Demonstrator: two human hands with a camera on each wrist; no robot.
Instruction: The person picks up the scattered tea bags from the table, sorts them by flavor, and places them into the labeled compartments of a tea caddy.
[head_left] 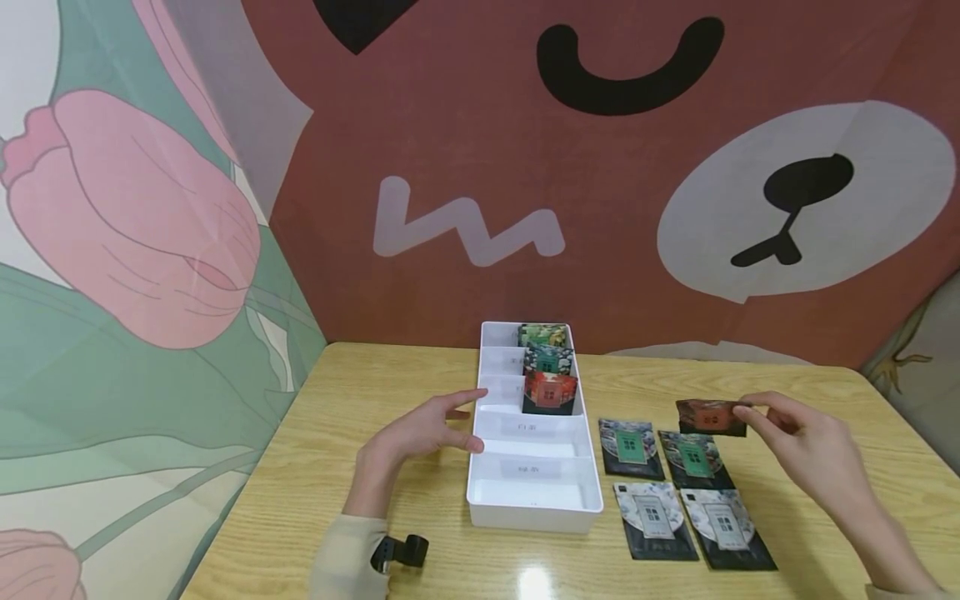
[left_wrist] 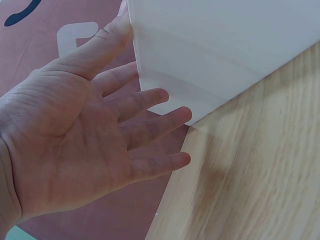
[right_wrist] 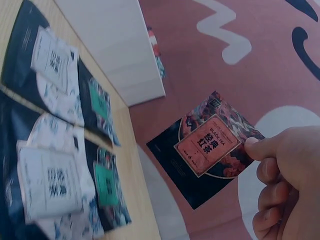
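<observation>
A black tea sachet (right_wrist: pixel 207 147) with a red label is pinched by its edge between the thumb and finger of my right hand (head_left: pixel 806 446), raised above the table's right side. My left hand (head_left: pixel 420 433) is at the left wall of a white divided box (head_left: pixel 536 521), its fingers spread and fairly straight; in the left wrist view the fingertips lie along the box side. Inside the box, a red sachet (head_left: pixel 550 393), a green-labelled sachet (head_left: pixel 548 360) and yellow-green sachets (head_left: pixel 543 335) stand in the three far compartments. The two near compartments show labelled dividers and bare floors.
Right of the box lie two green-labelled sachets, one left (head_left: pixel 628 448) and one right (head_left: pixel 697 460). In front of them are two white-labelled sachets, left (head_left: pixel 654 521) and right (head_left: pixel 726 529). A printed cloth (head_left: pixel 465 108) hangs behind the wooden table (head_left: pixel 300 467).
</observation>
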